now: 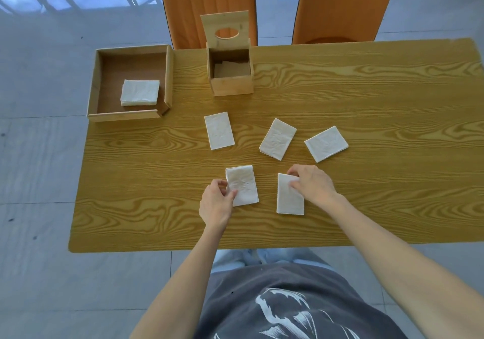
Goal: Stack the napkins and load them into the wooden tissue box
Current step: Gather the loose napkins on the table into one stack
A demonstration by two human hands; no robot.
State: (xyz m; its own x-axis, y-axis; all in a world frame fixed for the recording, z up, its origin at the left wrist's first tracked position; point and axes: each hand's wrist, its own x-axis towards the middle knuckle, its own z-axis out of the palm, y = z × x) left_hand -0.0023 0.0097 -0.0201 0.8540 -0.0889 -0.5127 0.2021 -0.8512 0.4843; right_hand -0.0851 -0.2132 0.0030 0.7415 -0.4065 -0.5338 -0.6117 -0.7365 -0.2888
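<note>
Five folded napkins are spread flat on the table (157,181). The near-left napkin (242,185) is pinched at its left edge by the left hand (216,205), thumb on top. The near-right napkin (290,194) is pressed at its upper right corner by the fingertips of the right hand (313,185); whether that grip is closed on it cannot be told. Three more napkins (219,130) (277,139) (326,143) lie apart farther back. The wooden tissue box (231,84) is stood behind them, lid (225,31) raised, with napkins seen inside. To its left, a stack of napkins (140,92) is kept in a wooden tray (125,115).
</note>
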